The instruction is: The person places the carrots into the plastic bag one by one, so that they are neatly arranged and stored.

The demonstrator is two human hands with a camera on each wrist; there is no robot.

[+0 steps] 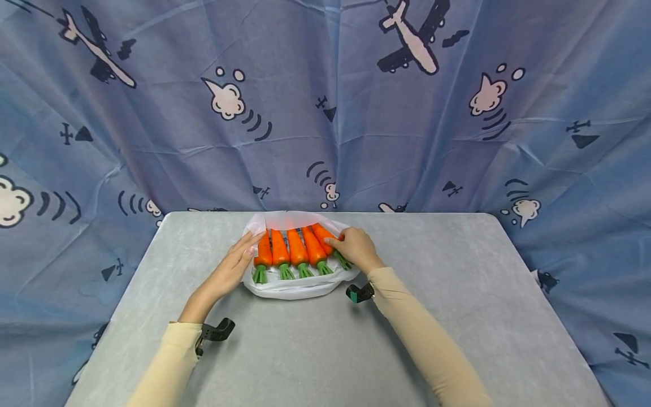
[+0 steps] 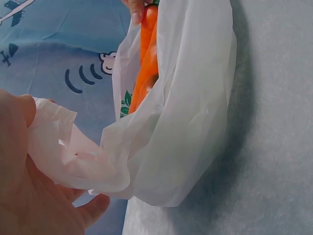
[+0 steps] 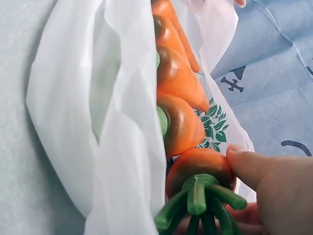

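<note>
A white plastic bag (image 1: 290, 291) lies spread open on the table, with several orange toy-like carrots (image 1: 297, 249) in a row inside it, green tops toward the near edge. At the bag's left side my left hand (image 1: 233, 268) holds the rim, which runs between thumb and fingers (image 2: 95, 210). My right hand (image 1: 358, 249) grips the rightmost carrot (image 3: 200, 166), thumb on its upper side and fingers partly hidden beneath. This carrot lies tilted, its green top (image 3: 198, 196) pointing toward the near right. Green leaf print (image 3: 215, 125) shows on the bag's inner wall.
The pale grey table (image 1: 432, 271) extends on both sides of the bag and in front of it. Behind its far edge hangs a blue curtain (image 1: 305, 113) printed with planes and clouds. Each wrist carries a small black camera (image 1: 360, 293).
</note>
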